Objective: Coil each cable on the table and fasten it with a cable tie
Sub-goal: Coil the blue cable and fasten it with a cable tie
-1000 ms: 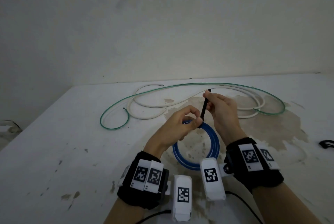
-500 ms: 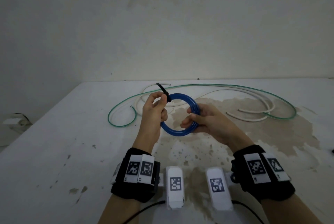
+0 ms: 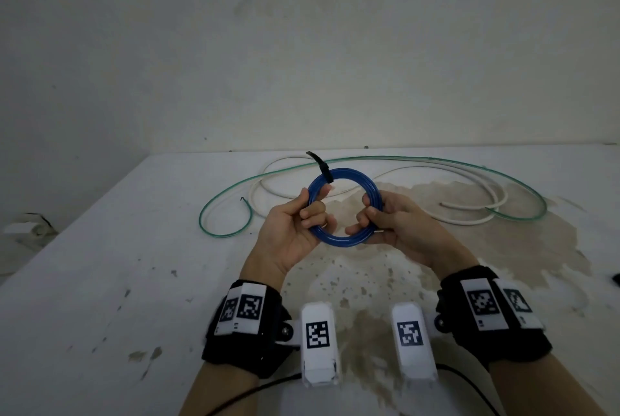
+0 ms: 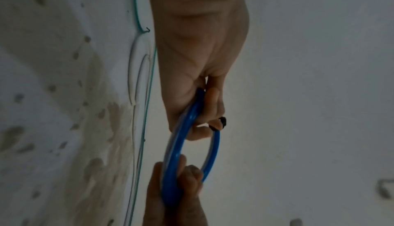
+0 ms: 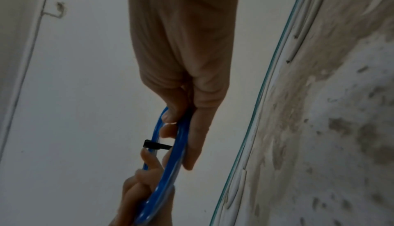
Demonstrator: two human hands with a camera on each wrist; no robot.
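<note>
A blue cable coil (image 3: 349, 171) stands upright in the air over the table (image 3: 100, 281), facing me. A black cable tie (image 3: 322, 170) wraps its upper left, tail sticking up. My left hand (image 3: 309, 206) grips the coil's left side and my right hand (image 3: 368, 211) grips its right side. The left wrist view shows the coil (image 4: 216, 145) edge-on and the tie (image 4: 223, 121) by my fingertips. The right wrist view shows the coil (image 5: 177, 153) and tie (image 5: 154, 144) too. A loose green cable (image 3: 419, 158) and a loose white cable (image 3: 463, 221) lie behind.
The white table is stained brown in the middle and right. It meets a plain wall (image 3: 302, 46) at its far edge. A small dark object (image 3: 616, 279) lies at the right edge of the view. Black cords run from my wrist devices at the near edge.
A second ago the coil lay flat while my hands worked the tie. Both hands have since lifted the coil and turned it upright, one on each side.
</note>
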